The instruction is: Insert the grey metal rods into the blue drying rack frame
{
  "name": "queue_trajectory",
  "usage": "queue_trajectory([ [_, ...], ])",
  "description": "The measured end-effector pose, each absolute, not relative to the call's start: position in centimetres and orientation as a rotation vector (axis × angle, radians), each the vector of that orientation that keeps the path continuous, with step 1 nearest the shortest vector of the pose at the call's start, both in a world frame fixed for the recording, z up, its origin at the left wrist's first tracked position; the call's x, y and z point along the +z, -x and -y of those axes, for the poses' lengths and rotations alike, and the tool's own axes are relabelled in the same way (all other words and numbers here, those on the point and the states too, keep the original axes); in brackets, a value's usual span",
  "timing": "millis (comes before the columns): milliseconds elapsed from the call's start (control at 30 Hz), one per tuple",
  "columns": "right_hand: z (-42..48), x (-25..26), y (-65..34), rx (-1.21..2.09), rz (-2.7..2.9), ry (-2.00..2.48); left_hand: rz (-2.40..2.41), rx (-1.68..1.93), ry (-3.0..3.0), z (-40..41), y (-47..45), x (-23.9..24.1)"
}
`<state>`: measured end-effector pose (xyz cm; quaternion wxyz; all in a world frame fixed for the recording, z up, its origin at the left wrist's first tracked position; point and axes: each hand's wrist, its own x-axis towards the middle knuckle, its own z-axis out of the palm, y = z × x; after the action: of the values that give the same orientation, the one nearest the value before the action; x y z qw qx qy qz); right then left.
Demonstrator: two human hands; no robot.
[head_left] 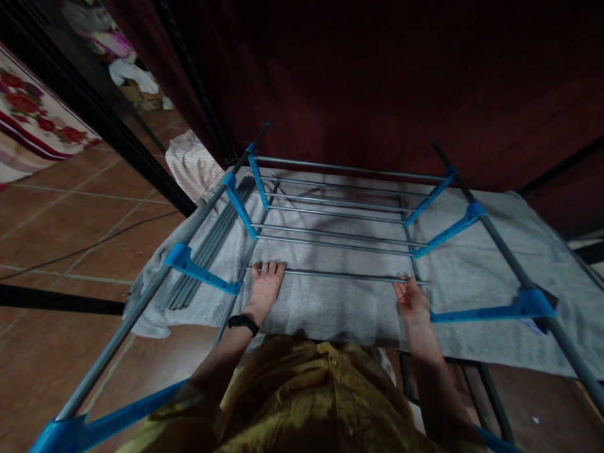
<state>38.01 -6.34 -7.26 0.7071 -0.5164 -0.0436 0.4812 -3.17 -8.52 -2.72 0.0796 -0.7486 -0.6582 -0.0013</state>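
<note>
A thin grey metal rod (pixel 340 275) lies crosswise in front of me, between the two sides of a rack frame. Near its left end, my left hand (pixel 267 284), with a black band on the wrist, has its fingers curled over the rod. My right hand (pixel 411 298) pinches the rod close to its right end, beside a blue plastic bracket (pixel 491 312). Another blue bracket (pixel 202 270) is left of my left hand. Farther back, several crossbars (pixel 337 203) span between blue brackets on the long side poles (pixel 507 251). Whether the rod's ends touch the brackets is hard to see.
Several loose grey tubes (pixel 210 245) lie at the left on a grey blanket (pixel 321 308) under the rack. A dark red curtain (pixel 377 82) hangs behind. Dark posts (pixel 117 132) and a cable (pixel 89 247) are at the left, over the tiled floor (pixel 61 226).
</note>
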Motion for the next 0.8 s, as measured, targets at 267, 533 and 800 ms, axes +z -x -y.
queue_trajectory([
  [267,6.5,-7.7,-37.8,1.069,0.118,1.077,2.131,-0.144,2.049,8.4,3.9,-2.3],
  [533,6.8,-7.7,-37.6,1.071,0.138,1.003,2.283,-0.664,1.904,7.8,4.6,-2.6],
  [800,6.8,-7.4,-37.3,1.049,0.153,1.054,2.362,-0.883,1.772,7.5,4.7,-3.0],
])
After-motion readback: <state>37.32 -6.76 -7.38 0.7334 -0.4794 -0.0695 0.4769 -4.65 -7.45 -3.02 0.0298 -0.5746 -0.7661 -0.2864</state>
